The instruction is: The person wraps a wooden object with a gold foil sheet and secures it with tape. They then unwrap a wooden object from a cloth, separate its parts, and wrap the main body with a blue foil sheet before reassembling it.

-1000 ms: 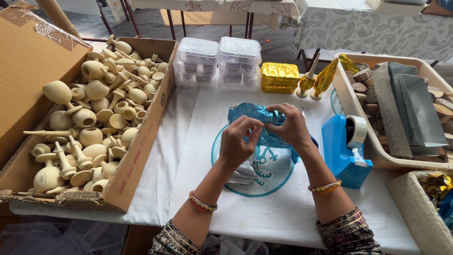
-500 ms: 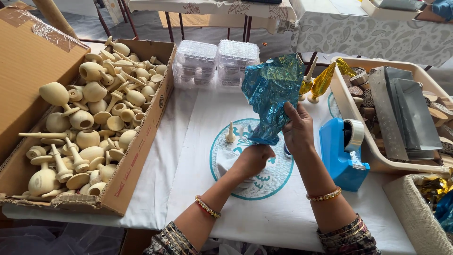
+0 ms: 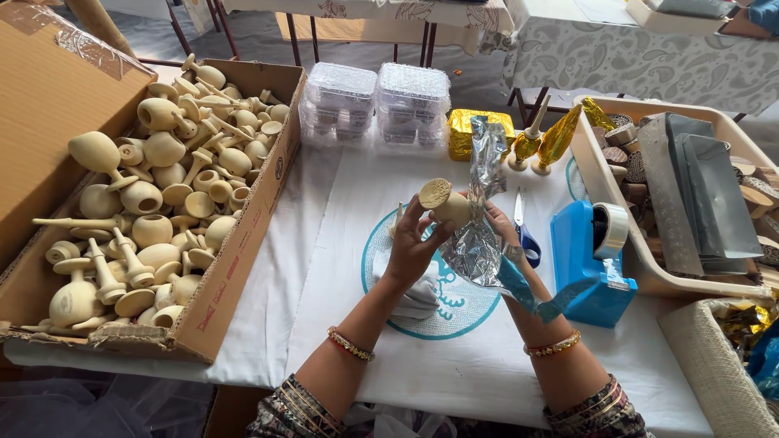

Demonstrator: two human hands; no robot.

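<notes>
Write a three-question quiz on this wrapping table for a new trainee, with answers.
1. True or false: the left hand holds a wooden piece.
2. Which colour is the tape dispenser? A red, B blue, C green.
3. Fill in: the cardboard box of wooden goblets lies on the person's ____ side.

Key:
1. True. Its fingers close round the piece, while the right hand holds a sheet of silver foil against it.
2. B.
3. Left.
</notes>
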